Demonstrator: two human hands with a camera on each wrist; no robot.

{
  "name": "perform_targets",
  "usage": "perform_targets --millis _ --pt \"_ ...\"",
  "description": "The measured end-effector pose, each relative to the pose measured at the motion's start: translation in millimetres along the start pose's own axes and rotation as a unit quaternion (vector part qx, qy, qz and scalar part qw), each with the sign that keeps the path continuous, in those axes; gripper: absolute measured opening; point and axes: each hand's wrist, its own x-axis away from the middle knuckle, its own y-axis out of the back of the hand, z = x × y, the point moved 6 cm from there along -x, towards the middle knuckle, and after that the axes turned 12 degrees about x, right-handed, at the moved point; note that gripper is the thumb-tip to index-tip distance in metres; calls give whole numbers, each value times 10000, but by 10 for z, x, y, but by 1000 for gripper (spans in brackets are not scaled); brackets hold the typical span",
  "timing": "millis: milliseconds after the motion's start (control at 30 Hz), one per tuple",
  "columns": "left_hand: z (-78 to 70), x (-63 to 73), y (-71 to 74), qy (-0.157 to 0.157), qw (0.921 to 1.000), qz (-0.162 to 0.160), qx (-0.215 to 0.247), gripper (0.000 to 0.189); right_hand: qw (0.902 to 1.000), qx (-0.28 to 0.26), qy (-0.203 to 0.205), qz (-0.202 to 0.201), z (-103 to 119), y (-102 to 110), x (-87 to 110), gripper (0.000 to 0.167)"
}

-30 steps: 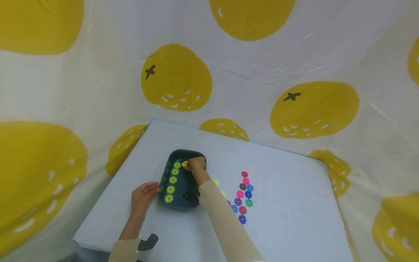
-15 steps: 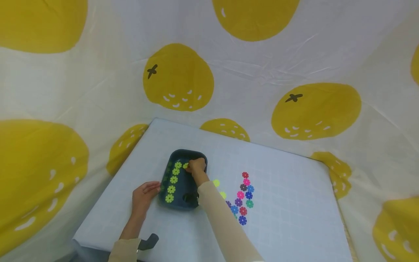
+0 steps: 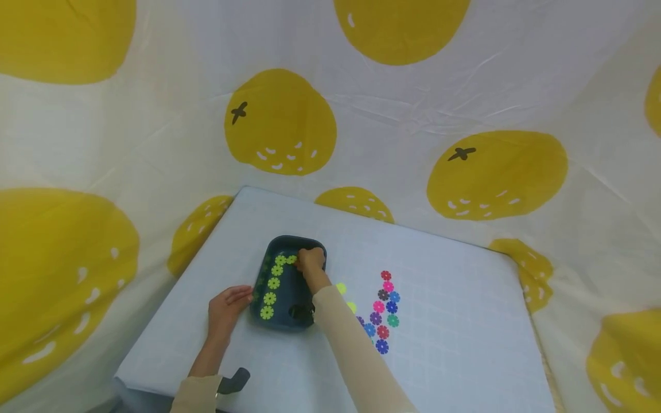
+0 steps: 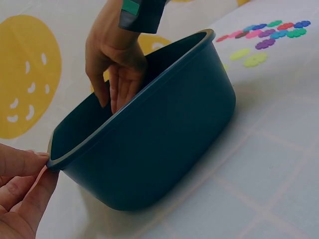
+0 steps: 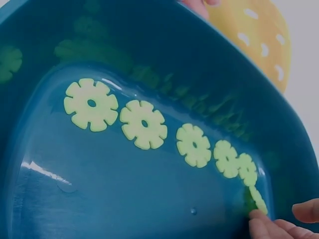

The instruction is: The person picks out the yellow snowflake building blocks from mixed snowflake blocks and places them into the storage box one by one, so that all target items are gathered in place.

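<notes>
A dark teal plastic basin point(image 4: 159, 144) stands on the table, with a line of yellow-green notched plastic discs point(image 5: 90, 105) along one side of its floor. My left hand point(image 3: 227, 310) pinches the basin's rim at the near left, thumb above and fingers below, as the left wrist view shows. Inside the basin, my right hand point(image 3: 311, 264) reaches to the far end. Its fingertips point(image 5: 260, 221) touch the last disc point(image 5: 258, 200), which looks tilted beside the corner one; the thumb is apart from it.
Right of the basin lie several coloured notched discs point(image 3: 383, 331), in red, pink, blue, purple and green. Two yellow-green discs point(image 3: 341, 288) lie closer to the basin, partly by the right sleeve point(image 3: 356, 355). A curtain with yellow fruit prints point(image 3: 280, 122) hangs behind the white-covered table point(image 3: 454, 310).
The disc at my right fingertips has slid slightly left, up against the disc at the far corner. My left hand stays at the basin's rim.
</notes>
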Motion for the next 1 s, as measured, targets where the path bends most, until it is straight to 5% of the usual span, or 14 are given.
perform_targets --millis 300,567,833,1000 --pt "-23 7 1 -6 10000 22 -11 31 10000 -1 -16 -18 44 39 17 39" --pt "-24 20 -8 -35 9999 65 -70 31 9968 -794 19 115 56 79 41 46" --pt "-26 17 -6 -28 10000 60 -74 31 9771 -1938 -41 878 64 86 12 16" --pt "-33 14 4 -19 10000 43 -79 32 9654 -2266 -76 1287 102 160 14 17"
